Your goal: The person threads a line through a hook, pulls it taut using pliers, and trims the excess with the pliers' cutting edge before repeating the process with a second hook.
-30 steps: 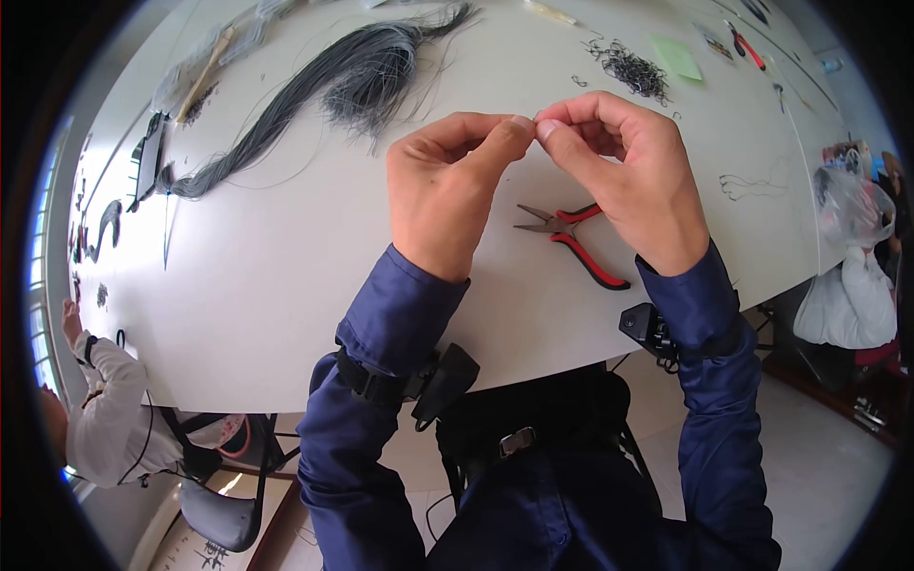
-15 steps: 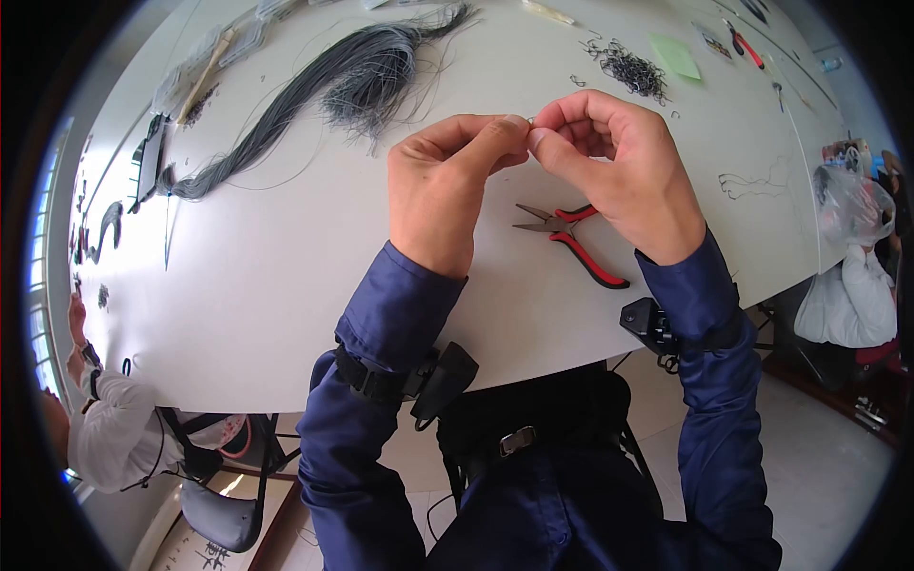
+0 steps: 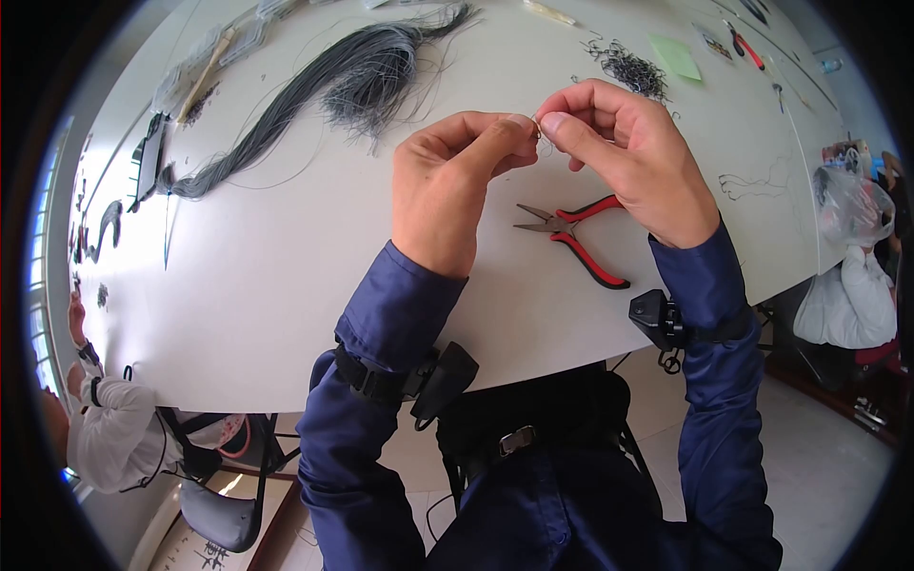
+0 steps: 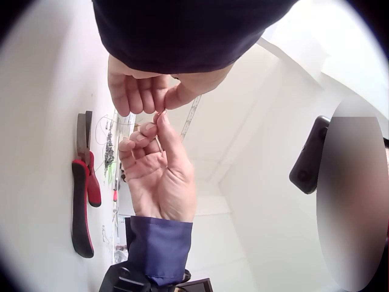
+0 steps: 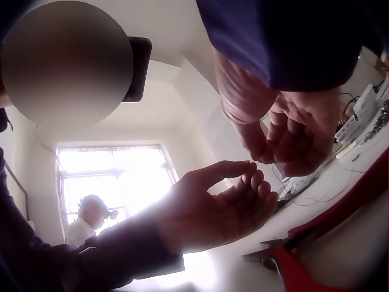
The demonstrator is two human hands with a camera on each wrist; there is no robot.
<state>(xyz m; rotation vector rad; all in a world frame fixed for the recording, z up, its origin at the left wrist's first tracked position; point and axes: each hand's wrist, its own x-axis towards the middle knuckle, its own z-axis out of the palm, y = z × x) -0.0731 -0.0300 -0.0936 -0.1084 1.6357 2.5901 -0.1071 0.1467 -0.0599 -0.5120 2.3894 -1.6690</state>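
Above the white table point(image 3: 314, 314), both hands meet tip to tip. The left hand point(image 3: 443, 186) pinches a tiny thin wire piece point(image 3: 538, 130) between thumb and forefinger. From the other side, the right hand point(image 3: 643, 157) pinches at the same piece with thumb and forefinger, its other fingers loosely bent. Fingertips hide most of the piece, and its exact kind is too small to tell. Below the hands lie long-nose pliers point(image 3: 592, 264) with red and black handles, their jaws apart. The left wrist view also shows the pliers point(image 4: 81, 201) beside the hands.
A long bundle of grey strands point(image 3: 286, 105) stretches across the table's left back. Behind the right hand lie a pile of small dark hooks point(image 3: 633, 71), a green paper point(image 3: 676, 57) and a red-handled tool point(image 3: 748, 48). Thin wires point(image 3: 752, 186) lie at right. Another person point(image 3: 119, 428) sits at left.
The right hand has shifted slightly right and turned, so a bit of the thin wire piece shows between the fingertips. The left hand has barely moved; the pliers lie unmoved.
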